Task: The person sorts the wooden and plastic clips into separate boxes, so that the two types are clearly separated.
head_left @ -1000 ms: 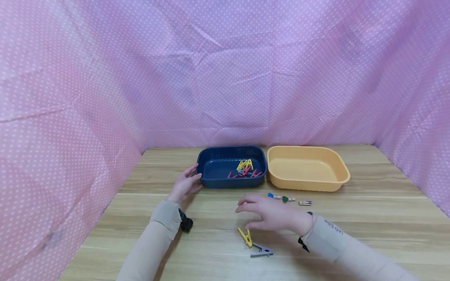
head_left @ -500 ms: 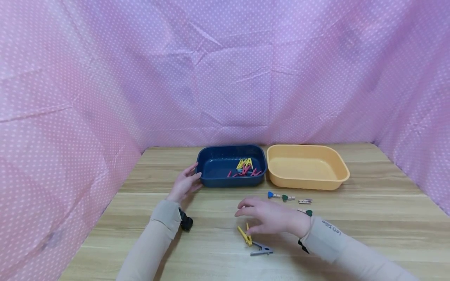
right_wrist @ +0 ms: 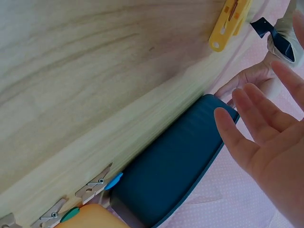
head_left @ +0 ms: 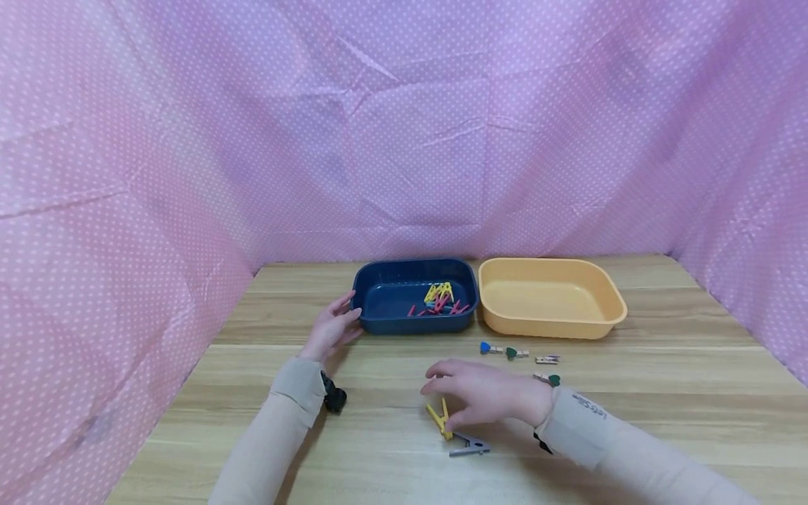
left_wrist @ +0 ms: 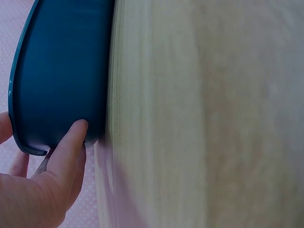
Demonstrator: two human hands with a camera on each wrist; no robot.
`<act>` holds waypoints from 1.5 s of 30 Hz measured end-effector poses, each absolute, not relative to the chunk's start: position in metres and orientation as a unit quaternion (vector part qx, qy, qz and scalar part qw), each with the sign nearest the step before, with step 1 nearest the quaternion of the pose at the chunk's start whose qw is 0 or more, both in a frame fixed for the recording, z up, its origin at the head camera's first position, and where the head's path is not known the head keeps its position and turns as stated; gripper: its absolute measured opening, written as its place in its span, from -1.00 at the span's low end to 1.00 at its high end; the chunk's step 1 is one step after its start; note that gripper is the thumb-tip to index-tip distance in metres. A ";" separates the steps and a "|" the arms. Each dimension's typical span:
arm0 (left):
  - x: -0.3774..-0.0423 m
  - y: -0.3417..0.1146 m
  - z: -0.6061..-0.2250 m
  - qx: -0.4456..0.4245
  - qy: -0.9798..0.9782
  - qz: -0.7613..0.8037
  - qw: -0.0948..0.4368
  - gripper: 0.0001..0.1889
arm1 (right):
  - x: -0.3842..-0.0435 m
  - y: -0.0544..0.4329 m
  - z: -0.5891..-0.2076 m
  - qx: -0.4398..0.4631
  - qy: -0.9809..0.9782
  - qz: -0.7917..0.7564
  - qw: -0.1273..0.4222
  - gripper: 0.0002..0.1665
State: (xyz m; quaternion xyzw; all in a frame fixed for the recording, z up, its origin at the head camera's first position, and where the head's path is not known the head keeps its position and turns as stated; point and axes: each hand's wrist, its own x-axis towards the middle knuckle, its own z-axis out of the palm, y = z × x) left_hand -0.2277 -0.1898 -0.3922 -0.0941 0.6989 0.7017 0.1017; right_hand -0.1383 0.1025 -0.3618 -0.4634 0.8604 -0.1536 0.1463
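Observation:
My left hand (head_left: 330,332) touches the left front corner of a dark blue bin (head_left: 410,326), fingers spread along its outside wall. In the left wrist view a fingertip presses the bin's wall (left_wrist: 61,71). My right hand (head_left: 485,394) hovers over the table with fingers spread and slightly bent. Just below its thumb lies a yellow clothespin (head_left: 438,422), which in the right wrist view (right_wrist: 228,23) sits apart from the fingers. A grey clothespin (head_left: 468,452) lies beside the yellow one. Inside the blue bin are several yellow, red and blue clothespins (head_left: 440,303).
A yellow-orange bin (head_left: 549,328) stands directly right of the blue one. In front of it lie small wooden clothespins, one with a blue heart (head_left: 485,348), one with a green heart (head_left: 511,354) and another (head_left: 547,360). A second green heart (head_left: 554,380) shows by my right wrist.
My right hand has lowered slightly, its thumb coming closer to the yellow clothespin. The left hand stays at the blue bin's corner.

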 end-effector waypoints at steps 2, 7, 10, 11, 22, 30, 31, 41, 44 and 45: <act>-0.228 -0.190 -0.392 -0.094 0.698 0.703 0.101 -0.45 | -0.138 0.102 -0.361 -0.458 0.862 -0.151 0.158 -0.40; -0.228 -0.190 -0.392 -0.098 0.697 0.704 0.100 -0.44 | -0.139 0.098 -0.362 -0.454 0.860 -0.150 0.181 -0.40; -0.227 -0.189 -0.391 -0.101 0.696 0.704 0.100 -0.44 | -0.139 0.096 -0.363 -0.457 0.857 -0.147 0.189 -0.40; -0.227 -0.189 -0.391 -0.102 0.696 0.704 0.100 -0.43 | -0.138 0.095 -0.364 -0.456 0.856 -0.146 0.192 -0.41; -0.228 -0.189 -0.391 -0.091 0.693 0.708 0.101 -0.43 | -0.137 0.093 -0.372 -0.475 0.853 -0.122 0.180 -0.44; -0.228 -0.190 -0.393 -0.093 0.694 0.707 0.100 -0.43 | -0.135 0.091 -0.373 -0.465 0.858 -0.114 0.189 -0.49; -0.228 -0.190 -0.393 -0.093 0.693 0.708 0.099 -0.42 | -0.135 0.091 -0.373 -0.465 0.858 -0.113 0.188 -0.49; -0.227 -0.190 -0.392 -0.093 0.694 0.708 0.098 -0.42 | -0.136 0.091 -0.373 -0.467 0.856 -0.112 0.193 -0.54; -0.227 -0.190 -0.392 -0.092 0.695 0.707 0.098 -0.41 | -0.137 0.090 -0.374 -0.466 0.856 -0.111 0.192 -0.55; -0.227 -0.190 -0.392 -0.093 0.694 0.707 0.098 -0.41 | -0.138 0.090 -0.374 -0.466 0.857 -0.111 0.192 -0.56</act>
